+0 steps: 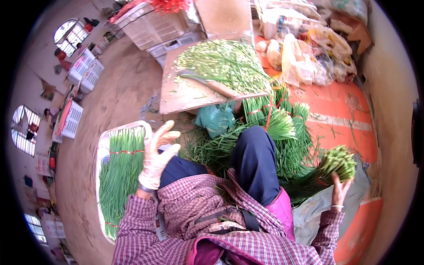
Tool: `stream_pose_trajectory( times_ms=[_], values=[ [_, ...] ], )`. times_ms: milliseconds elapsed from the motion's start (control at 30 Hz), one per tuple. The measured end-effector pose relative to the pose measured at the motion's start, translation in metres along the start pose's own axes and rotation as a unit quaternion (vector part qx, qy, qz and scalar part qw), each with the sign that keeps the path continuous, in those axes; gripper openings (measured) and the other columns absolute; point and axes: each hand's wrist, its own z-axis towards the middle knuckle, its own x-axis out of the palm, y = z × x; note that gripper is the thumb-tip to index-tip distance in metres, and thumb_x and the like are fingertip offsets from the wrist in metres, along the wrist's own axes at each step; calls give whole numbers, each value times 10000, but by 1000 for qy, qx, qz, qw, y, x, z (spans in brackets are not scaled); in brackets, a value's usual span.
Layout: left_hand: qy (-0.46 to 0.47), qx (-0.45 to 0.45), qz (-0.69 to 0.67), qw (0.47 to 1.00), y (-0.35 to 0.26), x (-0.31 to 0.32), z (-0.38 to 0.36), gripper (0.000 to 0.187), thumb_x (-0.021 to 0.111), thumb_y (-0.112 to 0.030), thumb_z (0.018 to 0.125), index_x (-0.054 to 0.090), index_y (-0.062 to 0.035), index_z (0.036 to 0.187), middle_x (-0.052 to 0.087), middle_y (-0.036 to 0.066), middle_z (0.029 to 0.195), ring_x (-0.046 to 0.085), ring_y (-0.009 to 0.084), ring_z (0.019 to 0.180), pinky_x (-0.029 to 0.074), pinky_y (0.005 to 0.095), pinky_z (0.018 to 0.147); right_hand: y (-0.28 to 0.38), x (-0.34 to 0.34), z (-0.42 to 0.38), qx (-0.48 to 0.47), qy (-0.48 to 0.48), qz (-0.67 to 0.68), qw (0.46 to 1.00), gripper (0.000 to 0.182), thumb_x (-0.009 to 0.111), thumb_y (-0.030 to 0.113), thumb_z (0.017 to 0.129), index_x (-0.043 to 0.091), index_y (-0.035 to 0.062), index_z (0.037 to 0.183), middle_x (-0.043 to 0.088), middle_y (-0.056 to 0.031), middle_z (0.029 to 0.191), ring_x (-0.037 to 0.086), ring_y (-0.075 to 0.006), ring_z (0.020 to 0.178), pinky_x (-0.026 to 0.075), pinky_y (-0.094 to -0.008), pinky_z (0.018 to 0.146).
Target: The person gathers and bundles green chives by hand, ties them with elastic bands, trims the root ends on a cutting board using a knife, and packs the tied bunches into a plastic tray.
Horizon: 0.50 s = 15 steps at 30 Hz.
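My left hand [158,155], in a pale thin glove, is raised with its fingers apart and holds nothing. It is beside the rim of a white tray [99,150], where long green chives [121,176] lie tied with red bands. Out to the right, my bare right hand [340,191] grips a thick bundle of chives [336,162] near its pale green end. The bundle's dark lower part rests over a grey sheet [316,216]. More red-tied chive bundles [282,123] lie beyond my knee.
A board [176,99] ahead carries chopped green pieces [216,62] and a knife [210,83] with a wooden handle. A teal bag [215,119] sits below it. Plastic bags [304,59] are piled far right near the wall [393,110]; crates [152,28] stand behind.
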Motion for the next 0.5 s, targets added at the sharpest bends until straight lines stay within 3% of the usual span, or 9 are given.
stream_pose_trajectory(
  times_ms=[33,100,167,233,267,333,467,500],
  values=[
    [12,22,7,1000,-7,3,1,705,807,-107,830,510,-73,1469,700,114,1222,653,197,1166,477,354,1063,24,6,8,10,-15,18,1000,755,790,97,844,397,-11,1479,564,-141,1381,572,-237,1211,445,-383,1068],
    [35,83,-2,996,-10,9,4,737,832,-107,803,513,-71,1466,697,112,1236,637,200,1201,466,357,1079,84,26,20,-51,32,-14,998,688,742,179,896,416,14,1479,524,-129,1420,509,-241,1290,393,-409,1114],
    [53,107,-6,993,-31,16,5,767,852,-115,784,510,-70,1469,687,111,1264,622,196,1227,451,352,1096,140,67,28,-112,53,59,991,650,733,170,886,452,0,1446,560,-126,1355,554,-229,1222,438,-403,1065],
    [70,130,-7,989,-54,22,8,843,881,-146,754,483,-75,1494,644,113,1350,596,197,1271,423,347,1125,200,113,30,-143,111,116,977,688,756,93,856,429,10,1456,556,-122,1365,550,-235,1224,436,-400,1067],
    [68,164,-8,984,-62,24,11,862,888,-157,746,475,-72,1499,619,116,1385,581,204,1293,415,348,1132,239,140,24,-178,118,150,965,734,802,15,781,467,3,1434,635,-130,1269,629,-239,1143,499,-387,1009],
    [55,213,19,975,-85,24,15,911,908,-218,723,465,-60,1503,555,126,1465,551,226,1336,392,361,1152,283,180,20,-212,164,193,944,868,840,-32,719,402,-4,1468,619,-138,1295,631,-246,1157,498,-386,1031],
    [19,315,74,946,-117,18,36,1209,939,-354,668,232,-70,1605,422,167,1567,389,304,1465,327,409,1200,332,239,3,-255,244,182,918,890,895,57,680,411,-5,1423,622,-157,1285,626,-249,1175,497,-382,1041],
    [-22,325,111,939,-126,17,37,1203,944,-393,660,256,-55,1587,433,177,1543,412,323,1441,346,413,1185,341,252,-5,-263,263,195,907,885,900,73,677,416,-2,1414,629,-157,1275,631,-245,1166,501,-378,1034]
  ],
)
